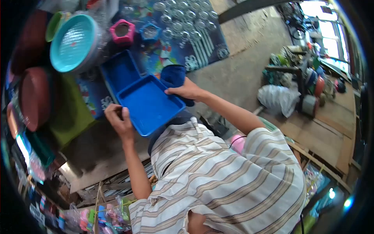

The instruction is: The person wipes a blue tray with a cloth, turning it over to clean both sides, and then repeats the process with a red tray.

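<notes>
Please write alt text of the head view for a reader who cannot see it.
A person in a striped shirt holds a blue tray, with the left hand on one edge and the right hand pressing a dark blue cloth at the opposite edge. A second blue tray, a teal basin and glasses lie beyond.

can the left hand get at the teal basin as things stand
Probably, but not right away: the left hand grips the edge of the blue tray. The teal basin sits up-left of it with nothing tall visibly between, so letting go should free it.
</notes>
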A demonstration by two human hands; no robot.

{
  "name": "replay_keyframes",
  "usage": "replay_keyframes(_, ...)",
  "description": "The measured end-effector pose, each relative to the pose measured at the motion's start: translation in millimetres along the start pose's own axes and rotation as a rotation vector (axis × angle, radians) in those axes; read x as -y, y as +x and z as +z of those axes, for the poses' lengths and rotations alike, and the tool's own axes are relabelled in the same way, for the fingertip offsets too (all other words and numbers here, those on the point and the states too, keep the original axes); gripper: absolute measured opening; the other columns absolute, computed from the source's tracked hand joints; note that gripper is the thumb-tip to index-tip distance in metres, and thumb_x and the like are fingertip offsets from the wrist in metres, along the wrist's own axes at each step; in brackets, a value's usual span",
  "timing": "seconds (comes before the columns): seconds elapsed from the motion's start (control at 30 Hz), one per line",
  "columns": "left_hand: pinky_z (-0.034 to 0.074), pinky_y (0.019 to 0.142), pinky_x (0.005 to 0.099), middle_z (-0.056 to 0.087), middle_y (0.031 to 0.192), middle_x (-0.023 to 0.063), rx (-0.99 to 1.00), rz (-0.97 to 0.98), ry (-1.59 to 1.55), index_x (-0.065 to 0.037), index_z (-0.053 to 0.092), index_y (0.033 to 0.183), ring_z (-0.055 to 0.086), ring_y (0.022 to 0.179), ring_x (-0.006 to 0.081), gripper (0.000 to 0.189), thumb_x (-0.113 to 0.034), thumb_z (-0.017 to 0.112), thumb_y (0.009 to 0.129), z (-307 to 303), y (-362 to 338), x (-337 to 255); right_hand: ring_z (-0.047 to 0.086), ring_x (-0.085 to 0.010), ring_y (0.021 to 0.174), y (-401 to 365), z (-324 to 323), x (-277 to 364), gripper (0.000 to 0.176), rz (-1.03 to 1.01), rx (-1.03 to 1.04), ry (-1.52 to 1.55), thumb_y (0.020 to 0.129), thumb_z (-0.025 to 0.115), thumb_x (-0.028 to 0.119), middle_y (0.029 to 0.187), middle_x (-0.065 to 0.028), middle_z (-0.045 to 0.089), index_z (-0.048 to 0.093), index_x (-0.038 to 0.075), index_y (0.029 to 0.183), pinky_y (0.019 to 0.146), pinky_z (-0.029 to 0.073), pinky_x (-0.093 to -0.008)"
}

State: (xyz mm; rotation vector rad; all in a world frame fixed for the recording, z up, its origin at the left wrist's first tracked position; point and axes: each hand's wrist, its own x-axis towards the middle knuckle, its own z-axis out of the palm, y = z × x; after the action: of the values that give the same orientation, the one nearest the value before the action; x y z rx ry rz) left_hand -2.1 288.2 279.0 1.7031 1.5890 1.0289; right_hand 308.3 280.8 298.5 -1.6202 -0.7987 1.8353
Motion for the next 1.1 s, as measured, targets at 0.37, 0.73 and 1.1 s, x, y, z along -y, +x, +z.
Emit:
replay_keyframes(0.37, 0.047, 0.111, 0.0364, 0.069, 0.143, 0.0198, 0.216, -0.553, -0.155, 0.004, 0.062, 0.149, 0.064, 0.128, 0.0234, 0.051, -0.034, 0.051, 0.116, 39, 5, 130, 0.070, -0.0156, 0.107, 124, 26, -88, 0.051, -0.209, -0.253, -0.017, 0.087, 0.090, 0.026, 0.116, -0.0088, 0.078, 0.072, 0.001, 0.127, 0.099, 0.056, -0.0374)
replay_keyframes(0.73, 0.053, 0.089, 0.0274, 0.074, 0.125, 0.0071, 0.140, -0.782, -0.258, 0.002, 0.059, 0.153, 0.065, 0.099, 0.0081, 0.047, -0.016, 0.063, 0.110, 46, 59, 175, 0.063, -0.0118, 0.079, 226, 43, -97, 0.037, -0.440, -0.223, -0.226, 0.091, 0.088, 0.032, 0.086, -0.0062, 0.076, 0.074, 0.000, 0.103, 0.076, 0.056, -0.0371)
replay_keyframes(1.1, 0.055, 0.096, 0.0301, 0.071, 0.132, 0.0111, 0.025, -0.700, -0.221, -0.002, 0.065, 0.149, 0.069, 0.104, 0.0135, 0.042, -0.011, 0.064, 0.108, 64, 78, 208, 0.068, -0.0123, 0.084, 261, 45, -101, 0.029, -0.403, -0.128, -0.200, 0.091, 0.085, 0.026, 0.091, -0.0066, 0.079, 0.076, 0.000, 0.102, 0.080, 0.057, -0.0358)
